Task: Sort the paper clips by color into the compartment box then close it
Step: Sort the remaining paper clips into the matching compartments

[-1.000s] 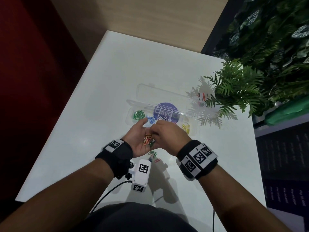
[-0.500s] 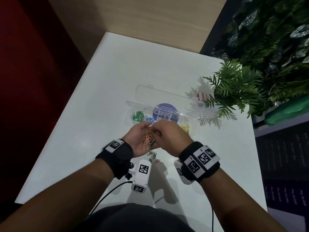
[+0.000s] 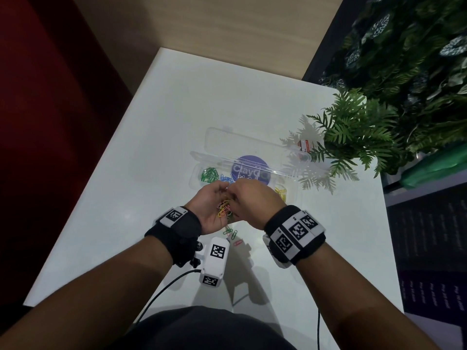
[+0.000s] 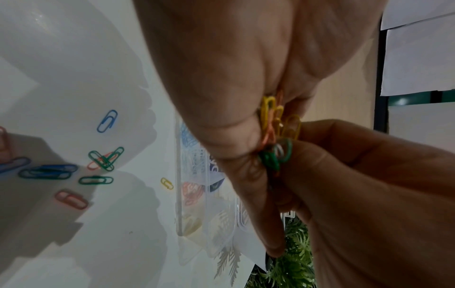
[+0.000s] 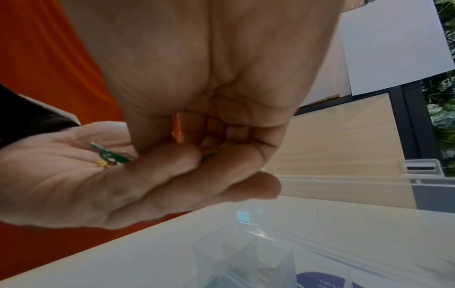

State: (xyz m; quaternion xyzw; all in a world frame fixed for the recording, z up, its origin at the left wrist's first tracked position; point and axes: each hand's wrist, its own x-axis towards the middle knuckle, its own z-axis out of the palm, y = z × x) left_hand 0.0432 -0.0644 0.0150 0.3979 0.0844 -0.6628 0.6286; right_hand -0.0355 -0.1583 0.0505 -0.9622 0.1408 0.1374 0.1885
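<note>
My left hand [image 3: 214, 199] is cupped palm up just in front of the clear compartment box [image 3: 195, 181] and holds a bunch of mixed paper clips [image 3: 224, 210]. My right hand [image 3: 237, 195] reaches into that bunch from the right. Its thumb and fingers pinch the clips [image 4: 275, 134] near a green one [image 4: 270, 161]. The box lid [image 3: 240, 140] lies open behind. Green clips [image 3: 209, 174], blue clips [image 3: 225, 178] and yellow clips [image 3: 281, 192] lie in separate compartments. My hands hide the middle compartments.
Several loose clips [image 3: 231, 232] lie on the white table [image 3: 126, 210] under my hands, also seen as scattered clips [image 4: 103, 161] in the left wrist view. A fern plant [image 3: 353, 137] overhangs the box's right end. The table edges are near on both sides.
Both hands stay together over the same spot. My right wrist has rolled up a little while its fingers work in the bunch.
</note>
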